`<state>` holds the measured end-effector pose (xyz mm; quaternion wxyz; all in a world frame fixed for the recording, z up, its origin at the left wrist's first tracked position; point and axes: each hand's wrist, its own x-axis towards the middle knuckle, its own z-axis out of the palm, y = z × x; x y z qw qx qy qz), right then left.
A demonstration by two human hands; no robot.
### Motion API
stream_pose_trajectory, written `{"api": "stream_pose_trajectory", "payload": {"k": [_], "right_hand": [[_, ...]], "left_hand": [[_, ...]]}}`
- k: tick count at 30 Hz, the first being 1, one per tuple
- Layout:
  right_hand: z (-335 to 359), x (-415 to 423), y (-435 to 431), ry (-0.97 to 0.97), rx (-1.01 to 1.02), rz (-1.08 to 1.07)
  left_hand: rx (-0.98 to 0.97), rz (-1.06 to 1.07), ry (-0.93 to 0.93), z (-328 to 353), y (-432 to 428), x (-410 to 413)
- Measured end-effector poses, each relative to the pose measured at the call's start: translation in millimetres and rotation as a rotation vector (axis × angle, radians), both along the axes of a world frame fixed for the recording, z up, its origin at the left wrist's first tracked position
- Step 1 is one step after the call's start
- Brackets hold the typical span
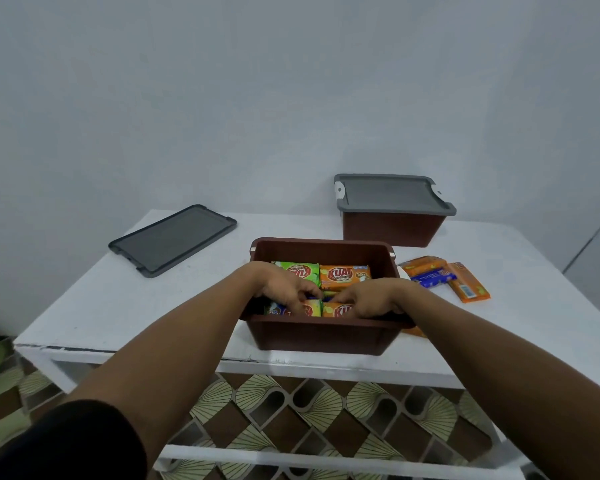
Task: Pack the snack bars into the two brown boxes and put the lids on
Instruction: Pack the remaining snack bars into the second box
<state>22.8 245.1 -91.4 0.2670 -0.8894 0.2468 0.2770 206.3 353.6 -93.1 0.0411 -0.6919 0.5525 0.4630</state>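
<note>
An open brown box (321, 332) stands near the table's front edge, holding several snack bars in green (300, 271) and orange (343, 276) wrappers. Both my hands reach inside it. My left hand (283, 287) curls its fingers onto a green-yellow bar (310, 309) in the front row. My right hand (371, 297) lies over an orange bar (336, 310) beside it, fingers bent on its top edge. A second brown box (392, 228) stands at the back right with a grey lid (392, 195) on it. Another grey lid (172, 239) lies loose at the back left.
Loose snack bars (444, 277), orange and blue, lie on the white table (118, 306) to the right of the open box. One more orange wrapper (418, 331) shows under my right forearm. A pale wall rises behind; patterned floor shows below the table.
</note>
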Motion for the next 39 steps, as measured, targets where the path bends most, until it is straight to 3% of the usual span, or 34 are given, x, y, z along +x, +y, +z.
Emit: {"api": "stream_pose_trajectory", "payload": {"k": [4,16,23,28,33,39], "right_hand": [[-1.8,1.8,-2.1,0.024,0.015,0.001],[-5.8,7.4,-8.9,0.072,0.096,-0.012],[-5.6,6.9,-13.1,0.025,0.094,-0.034],[13.8,-5.5,-22.5,-0.198,0.220,-0.111],[40.6,-28.0,-39.9,-0.559,0.249,-0.242],[52.8,-66.6,-79.8,-0.842,0.068,-0.435]], "left_hand": [[0.054,-0.075,-0.108,2.5,-2.1,-1.5],[0.112,-0.067,-0.062,-0.3,-4.7,2.1],[0.027,-0.022,0.022,2.0,-1.5,3.7],[-0.091,0.035,0.116,28.6,-15.7,5.9],[-0.331,0.083,0.128,64.5,-44.2,-7.4],[-0.645,0.150,0.264,73.9,-90.9,-56.2]]}}
